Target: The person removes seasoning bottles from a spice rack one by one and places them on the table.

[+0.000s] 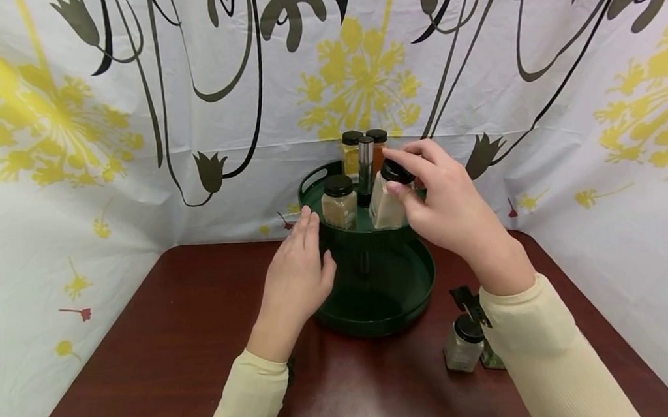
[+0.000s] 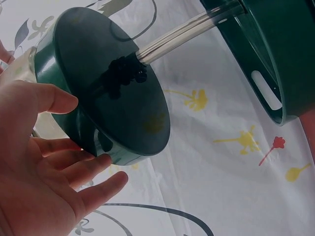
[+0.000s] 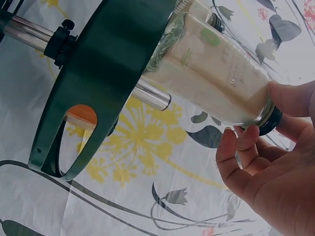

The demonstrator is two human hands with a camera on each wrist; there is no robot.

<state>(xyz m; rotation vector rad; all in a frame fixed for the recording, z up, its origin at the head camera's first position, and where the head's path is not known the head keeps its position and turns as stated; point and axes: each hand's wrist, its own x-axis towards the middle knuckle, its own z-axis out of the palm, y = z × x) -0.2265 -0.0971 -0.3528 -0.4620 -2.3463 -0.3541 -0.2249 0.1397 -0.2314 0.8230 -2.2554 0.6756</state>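
Observation:
In the head view my right hand [image 1: 448,203] pinches a spice jar [image 1: 387,205] of pale powder near its black lid. The jar is slightly tilted at the front right of the upper tray [image 1: 372,239] of a dark green two-tier rack. In the right wrist view, thumb and fingers grip the glass jar [image 3: 216,73] around its lid end. My left hand [image 1: 294,274] has its fingers extended at the left side of the upper tray, and in the left wrist view they lie against the rim [image 2: 47,66]. A beige-filled jar [image 1: 339,205] stands on the tray's left.
Behind the rack's metal post [image 1: 366,160] stand a yellow-filled jar [image 1: 351,155] and an orange-filled jar [image 1: 377,141]. Below is the lower tray [image 1: 373,326]. On the dark red table [image 1: 204,349], a grey-brown jar [image 1: 461,349] and a green-filled jar [image 1: 491,357] sit near the right sleeve.

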